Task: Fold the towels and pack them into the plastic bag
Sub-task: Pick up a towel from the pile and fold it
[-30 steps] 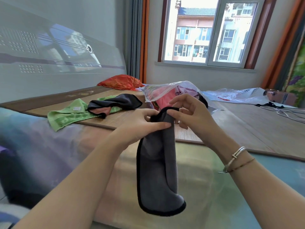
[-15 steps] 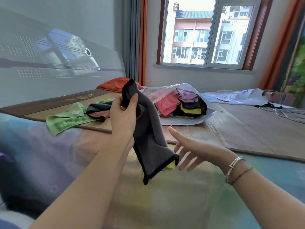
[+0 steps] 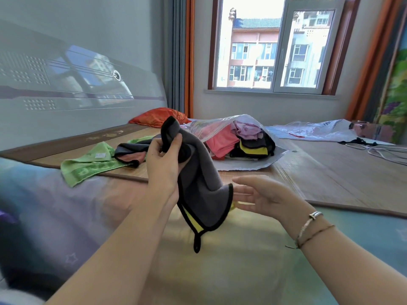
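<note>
We grip one soft grey towel [image 3: 199, 172], black-edged, in our left hand [image 3: 164, 164] above the bed; our right hand [image 3: 262, 194] is open beside it. The crinkly clear bag [image 3: 233, 137] lies beyond, holding several towels.

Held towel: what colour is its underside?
Yellow, under the grey towel with black trim; head view.
</note>
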